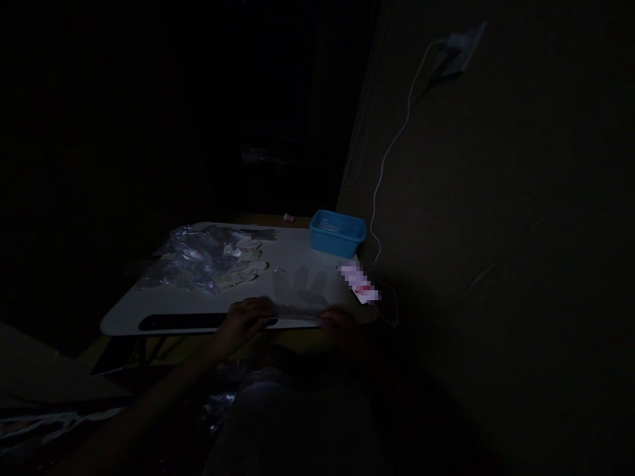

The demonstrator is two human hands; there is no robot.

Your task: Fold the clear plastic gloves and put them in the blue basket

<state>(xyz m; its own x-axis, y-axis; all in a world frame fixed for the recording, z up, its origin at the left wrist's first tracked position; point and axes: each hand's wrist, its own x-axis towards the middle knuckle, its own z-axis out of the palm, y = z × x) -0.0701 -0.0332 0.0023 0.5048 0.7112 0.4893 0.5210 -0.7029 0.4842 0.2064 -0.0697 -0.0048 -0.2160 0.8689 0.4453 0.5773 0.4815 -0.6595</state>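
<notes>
Holding a translucent film [297, 312] spread low over the near edge of the white table [171, 303], pinched at one end in the left hand [248, 312] and, as far as the gloom shows, at the other in the right hand [340, 324]. Seemingly partway through handling this piece, not yet let go, with pale pieces [251, 268] lying farther left beside a crumpled clear bag [196, 254]. Cannot tell the number finished or remaining.
</notes>
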